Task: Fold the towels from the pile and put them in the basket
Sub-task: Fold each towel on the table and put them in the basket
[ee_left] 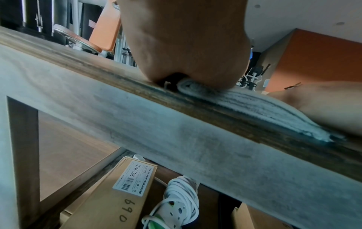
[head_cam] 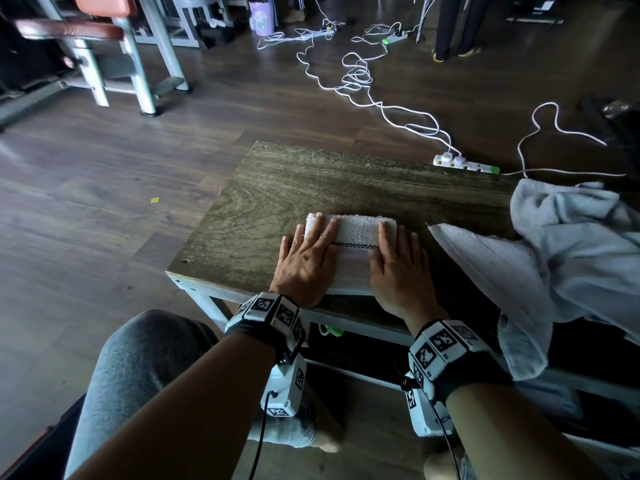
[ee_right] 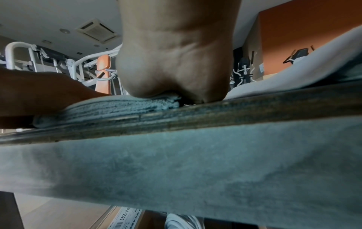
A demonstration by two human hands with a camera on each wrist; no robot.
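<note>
A small white towel with a thin black checked stripe lies folded into several layers near the front edge of the wooden table. My left hand lies flat on its left side, fingers straight. Flat on its right side presses my right hand. The left wrist view shows the heel of the left hand on the stacked layers of the towel. In the right wrist view the right hand bears on the towel. A pile of unfolded pale towels sits at the table's right end. No basket is in view.
Bare tabletop stretches behind and left of the folded towel. White cables and a power strip lie on the floor beyond the table. Gym equipment stands at the far left. Cardboard boxes and a coiled extension lead sit under the table.
</note>
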